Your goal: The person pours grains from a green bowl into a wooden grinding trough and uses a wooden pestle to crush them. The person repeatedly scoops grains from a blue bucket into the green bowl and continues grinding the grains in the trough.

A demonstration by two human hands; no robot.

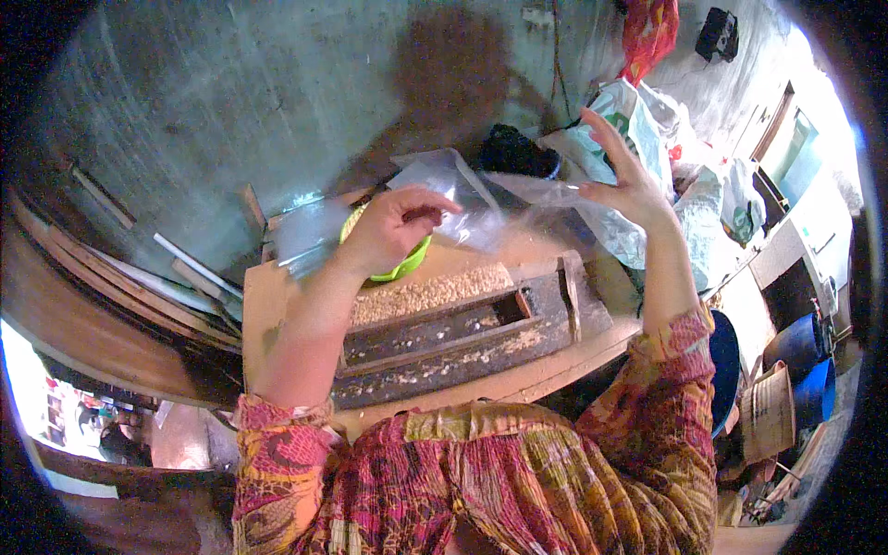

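My left hand (392, 232) is over a lime-green bowl (409, 262) on the wooden table, its fingers curled and nothing clearly visible in them. My right hand (628, 180) is raised at the right, fingers spread, in front of plastic bags. Between the hands lies clear plastic film or a bag (461, 201); whether either hand touches it cannot be told. Nearer me, a dark wooden slotted frame (444, 347) lies on the table, with a strip of pale grain-like pieces (430, 295) along its far side. Some pale bits stick to the frame.
A wooden table (534, 374) stands against a greenish wall. Clear plastic packets (309, 232) lie at its left, and a black bundle (517, 152) at the back. White plastic bags (697, 229) bulge at the right, beyond which are blue containers (812, 388). Wooden boards (139, 298) lean at the left.
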